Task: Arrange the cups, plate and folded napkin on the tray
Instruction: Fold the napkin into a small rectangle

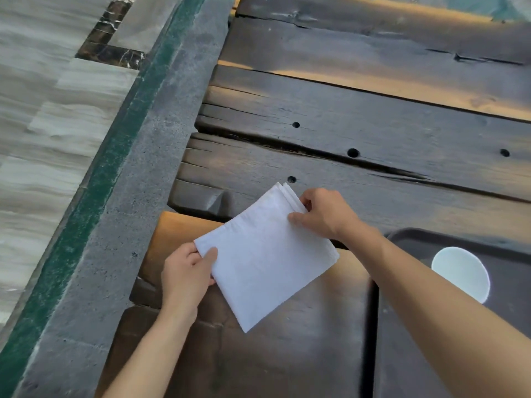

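A white folded napkin point(264, 257) is held flat just above the dark wooden table, left of the tray. My left hand point(186, 275) pinches its near-left corner. My right hand point(321, 212) pinches its far-right edge, where several layers show. The dark tray point(448, 235) lies at the lower right, partly under my right forearm. A round white item point(459, 272), a cup or plate seen from above, rests on the tray; I cannot tell which.
The table point(373, 116) is made of rough dark planks with cracks and small holes. Its left edge drops to a grey stone curb point(149, 156) with a green strip and a marble floor point(43, 110) beyond.
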`<action>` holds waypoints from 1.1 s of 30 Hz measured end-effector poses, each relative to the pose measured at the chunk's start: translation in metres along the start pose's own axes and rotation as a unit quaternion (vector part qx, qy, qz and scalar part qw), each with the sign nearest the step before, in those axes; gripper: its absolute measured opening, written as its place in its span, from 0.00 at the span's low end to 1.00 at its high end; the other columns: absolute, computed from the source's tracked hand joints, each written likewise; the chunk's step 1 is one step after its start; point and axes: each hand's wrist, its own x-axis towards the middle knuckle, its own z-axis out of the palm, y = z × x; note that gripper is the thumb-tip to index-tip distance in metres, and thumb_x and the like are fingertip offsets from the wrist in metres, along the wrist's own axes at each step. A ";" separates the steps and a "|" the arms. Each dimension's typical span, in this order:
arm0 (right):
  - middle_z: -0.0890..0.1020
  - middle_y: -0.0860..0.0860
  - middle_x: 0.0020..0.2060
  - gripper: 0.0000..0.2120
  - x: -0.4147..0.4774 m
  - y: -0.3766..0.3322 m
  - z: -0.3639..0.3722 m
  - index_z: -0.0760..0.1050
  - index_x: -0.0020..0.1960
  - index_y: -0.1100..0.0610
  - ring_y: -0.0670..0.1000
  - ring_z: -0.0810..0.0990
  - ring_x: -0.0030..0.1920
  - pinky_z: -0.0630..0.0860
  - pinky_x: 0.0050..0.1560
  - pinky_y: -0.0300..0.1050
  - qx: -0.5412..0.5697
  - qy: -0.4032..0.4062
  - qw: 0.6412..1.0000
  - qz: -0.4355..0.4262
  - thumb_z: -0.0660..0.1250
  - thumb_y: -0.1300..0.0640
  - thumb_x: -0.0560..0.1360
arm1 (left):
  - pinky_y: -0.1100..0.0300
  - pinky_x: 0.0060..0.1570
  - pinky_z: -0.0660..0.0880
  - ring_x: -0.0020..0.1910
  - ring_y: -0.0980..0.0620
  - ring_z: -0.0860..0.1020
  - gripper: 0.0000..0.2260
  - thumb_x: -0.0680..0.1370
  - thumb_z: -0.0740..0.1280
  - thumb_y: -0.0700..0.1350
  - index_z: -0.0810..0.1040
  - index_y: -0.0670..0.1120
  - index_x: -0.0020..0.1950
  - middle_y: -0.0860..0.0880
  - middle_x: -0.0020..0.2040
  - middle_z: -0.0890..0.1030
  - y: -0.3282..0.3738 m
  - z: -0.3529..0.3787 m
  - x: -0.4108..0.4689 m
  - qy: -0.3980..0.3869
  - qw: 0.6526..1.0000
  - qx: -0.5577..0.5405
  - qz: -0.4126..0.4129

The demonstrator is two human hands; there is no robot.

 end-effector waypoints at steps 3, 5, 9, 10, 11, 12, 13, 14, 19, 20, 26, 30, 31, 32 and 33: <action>0.83 0.55 0.42 0.17 -0.006 0.016 -0.008 0.79 0.48 0.60 0.56 0.80 0.45 0.79 0.44 0.52 0.001 0.020 0.999 0.039 0.73 0.46 0.70 | 0.48 0.43 0.84 0.44 0.50 0.85 0.04 0.78 0.73 0.49 0.80 0.52 0.45 0.55 0.43 0.85 0.026 0.006 0.029 -0.032 0.996 0.061 0.063; 0.83 0.55 0.40 0.19 -0.011 0.026 -0.011 0.79 0.47 0.62 0.55 0.79 0.41 0.77 0.41 0.50 0.008 0.035 0.997 0.062 0.73 0.46 0.69 | 0.47 0.46 0.84 0.44 0.50 0.85 0.04 0.77 0.74 0.48 0.81 0.52 0.47 0.54 0.43 0.86 0.046 0.013 0.044 -0.058 0.989 0.085 0.103; 0.82 0.53 0.36 0.17 -0.021 0.041 -0.013 0.77 0.42 0.60 0.54 0.79 0.40 0.77 0.39 0.48 0.014 0.067 0.994 0.088 0.73 0.46 0.69 | 0.55 0.44 0.78 0.44 0.53 0.82 0.03 0.77 0.73 0.49 0.80 0.54 0.46 0.60 0.39 0.82 0.085 0.031 0.068 -0.070 0.959 0.186 0.202; 0.83 0.52 0.36 0.16 -0.024 0.044 -0.013 0.77 0.41 0.60 0.54 0.80 0.40 0.78 0.41 0.49 0.018 0.078 0.993 0.091 0.73 0.46 0.69 | 0.58 0.42 0.75 0.44 0.54 0.82 0.03 0.77 0.73 0.49 0.80 0.54 0.47 0.61 0.38 0.81 0.093 0.036 0.072 -0.078 0.953 0.197 0.218; 0.83 0.52 0.36 0.16 -0.026 0.046 -0.013 0.77 0.41 0.59 0.53 0.80 0.40 0.79 0.42 0.50 0.022 0.087 0.992 0.093 0.73 0.46 0.70 | 0.60 0.39 0.74 0.43 0.55 0.81 0.03 0.77 0.73 0.49 0.80 0.54 0.47 0.61 0.38 0.80 0.099 0.041 0.076 -0.084 0.947 0.206 0.231; 0.83 0.51 0.35 0.15 -0.028 0.048 -0.012 0.77 0.41 0.58 0.53 0.81 0.40 0.80 0.42 0.51 0.029 0.096 0.990 0.095 0.73 0.46 0.70 | 0.61 0.38 0.73 0.43 0.55 0.81 0.03 0.77 0.73 0.49 0.81 0.53 0.48 0.60 0.38 0.81 0.104 0.045 0.079 -0.090 0.941 0.215 0.245; 0.83 0.50 0.35 0.14 -0.029 0.050 -0.011 0.77 0.40 0.58 0.52 0.81 0.40 0.80 0.42 0.51 0.034 0.105 0.989 0.098 0.73 0.46 0.70 | 0.61 0.38 0.73 0.43 0.55 0.81 0.04 0.77 0.74 0.49 0.81 0.52 0.48 0.59 0.39 0.82 0.108 0.049 0.082 -0.094 0.936 0.223 0.257; 0.83 0.50 0.35 0.14 -0.031 0.051 -0.010 0.77 0.40 0.57 0.52 0.80 0.40 0.80 0.41 0.50 0.040 0.113 0.988 0.102 0.73 0.46 0.70 | 0.59 0.40 0.75 0.44 0.54 0.81 0.05 0.77 0.74 0.49 0.81 0.51 0.49 0.57 0.40 0.83 0.110 0.051 0.084 -0.096 0.931 0.229 0.268; 0.81 0.48 0.32 0.15 -0.036 0.052 0.003 0.74 0.37 0.54 0.50 0.79 0.38 0.77 0.39 0.48 0.054 0.159 0.980 0.110 0.71 0.44 0.71 | 0.56 0.41 0.77 0.41 0.56 0.80 0.07 0.76 0.74 0.52 0.78 0.52 0.48 0.56 0.38 0.81 0.096 0.047 0.087 -0.082 0.921 0.235 0.299; 0.81 0.47 0.32 0.14 -0.036 0.052 0.005 0.73 0.37 0.53 0.50 0.79 0.38 0.77 0.39 0.47 0.053 0.166 0.979 0.110 0.71 0.44 0.71 | 0.56 0.41 0.77 0.40 0.58 0.79 0.08 0.76 0.74 0.53 0.77 0.54 0.48 0.57 0.38 0.81 0.092 0.045 0.087 -0.081 0.921 0.234 0.301; 0.83 0.49 0.50 0.22 -0.022 0.047 -0.008 0.76 0.60 0.53 0.53 0.80 0.52 0.78 0.53 0.50 0.091 0.177 0.974 0.104 0.74 0.49 0.69 | 0.63 0.38 0.71 0.42 0.63 0.78 0.08 0.76 0.74 0.53 0.77 0.56 0.50 0.59 0.38 0.82 0.106 0.046 0.099 -0.130 0.918 0.222 0.303; 0.83 0.49 0.48 0.25 -0.001 0.041 -0.023 0.76 0.64 0.56 0.53 0.79 0.56 0.73 0.50 0.44 0.133 0.150 0.968 0.151 0.76 0.50 0.70 | 0.56 0.46 0.79 0.45 0.55 0.83 0.08 0.75 0.76 0.50 0.83 0.51 0.51 0.53 0.39 0.86 0.132 0.054 0.114 -0.193 0.928 0.210 0.241; 0.82 0.50 0.47 0.24 0.004 0.040 -0.027 0.77 0.61 0.57 0.54 0.80 0.54 0.75 0.50 0.46 0.141 0.142 0.966 0.165 0.77 0.50 0.69 | 0.53 0.48 0.81 0.46 0.52 0.84 0.07 0.74 0.77 0.49 0.83 0.50 0.50 0.50 0.40 0.86 0.137 0.054 0.118 -0.211 0.929 0.210 0.219; 0.81 0.51 0.44 0.22 0.008 0.039 -0.030 0.79 0.57 0.61 0.55 0.80 0.50 0.79 0.51 0.50 0.153 0.134 0.964 0.174 0.77 0.50 0.68 | 0.53 0.47 0.82 0.46 0.50 0.85 0.06 0.74 0.77 0.48 0.84 0.50 0.49 0.49 0.42 0.87 0.140 0.054 0.120 -0.230 0.929 0.209 0.201; 0.79 0.52 0.41 0.20 0.010 0.038 -0.033 0.79 0.51 0.64 0.55 0.80 0.45 0.81 0.54 0.55 0.171 0.125 0.961 0.181 0.78 0.52 0.67 | 0.54 0.44 0.81 0.46 0.48 0.85 0.06 0.74 0.77 0.48 0.84 0.49 0.48 0.48 0.43 0.87 0.143 0.053 0.121 -0.248 0.928 0.207 0.188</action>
